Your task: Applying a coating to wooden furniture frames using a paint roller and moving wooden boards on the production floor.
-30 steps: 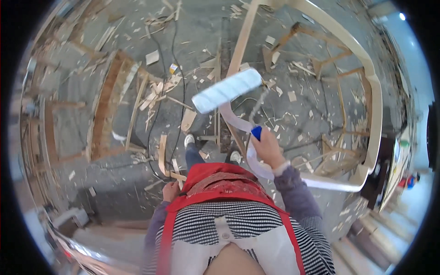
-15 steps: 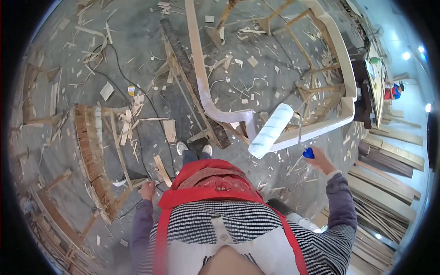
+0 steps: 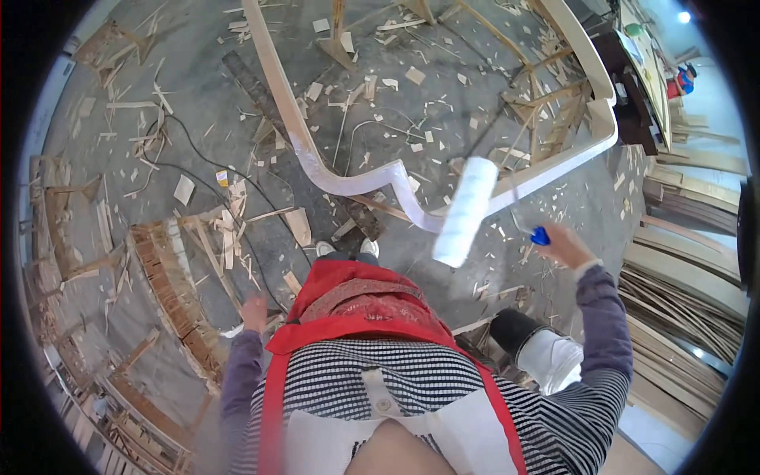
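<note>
My right hand [image 3: 568,245] is closed around the blue handle of a paint roller [image 3: 467,212], held out ahead of me to the right. Its fat white sleeve is smeared by motion and overlaps the near edge of a large curved wooden frame [image 3: 285,99]; whether they touch I cannot tell. White coating covers that frame's near edge, including its stepped corner. My left hand [image 3: 254,314] hangs low beside my red apron [image 3: 348,297], close to a slatted wooden piece [image 3: 162,273]. Its fingers are blurred, and I see nothing held there.
Wood scraps and a dark cable [image 3: 194,142] litter the grey floor. A black container [image 3: 513,331] and crumpled white plastic [image 3: 552,366] are near my right side. Boards [image 3: 685,261] lie stacked at right. Another person [image 3: 682,81] is far off by a table [image 3: 643,59].
The roller has shifted right along the frame's near edge and turned more upright in view. My right hand moved slightly right and farther out. The whole view has shifted, showing more of the black container.
</note>
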The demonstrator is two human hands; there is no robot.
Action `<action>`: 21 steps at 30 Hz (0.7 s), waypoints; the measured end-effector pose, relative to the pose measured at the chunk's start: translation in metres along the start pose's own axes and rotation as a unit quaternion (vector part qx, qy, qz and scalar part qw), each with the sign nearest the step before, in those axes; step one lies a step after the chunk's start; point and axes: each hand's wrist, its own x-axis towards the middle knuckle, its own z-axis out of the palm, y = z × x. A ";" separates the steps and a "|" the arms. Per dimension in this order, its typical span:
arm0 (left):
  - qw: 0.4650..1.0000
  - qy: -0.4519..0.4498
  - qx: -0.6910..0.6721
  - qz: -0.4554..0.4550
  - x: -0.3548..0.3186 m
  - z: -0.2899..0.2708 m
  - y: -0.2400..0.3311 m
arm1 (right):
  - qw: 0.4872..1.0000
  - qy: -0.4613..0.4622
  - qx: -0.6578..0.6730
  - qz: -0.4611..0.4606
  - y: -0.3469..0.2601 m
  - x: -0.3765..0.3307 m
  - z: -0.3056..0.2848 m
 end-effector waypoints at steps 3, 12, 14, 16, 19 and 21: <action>0.997 -0.038 0.033 0.057 -0.015 0.011 0.005 | 0.999 -0.009 0.020 0.035 -0.002 -0.011 -0.010; 0.979 -0.019 -0.132 -0.156 0.027 -0.041 -0.006 | 0.991 0.076 0.087 -0.070 -0.171 0.099 0.002; 0.978 -0.005 -0.146 -0.150 0.043 -0.065 -0.023 | 0.990 0.086 0.100 -0.044 -0.237 0.119 0.006; 0.976 0.017 -0.171 -0.131 0.072 -0.089 -0.045 | 0.986 0.112 0.122 -0.009 -0.293 0.145 0.024; 0.977 0.002 -0.161 -0.142 0.097 -0.105 -0.145 | 0.960 0.196 0.201 -0.022 -0.386 0.218 0.037; 0.976 -0.016 -0.165 -0.144 0.116 -0.117 -0.192 | 0.963 0.193 0.182 0.048 -0.438 0.272 0.020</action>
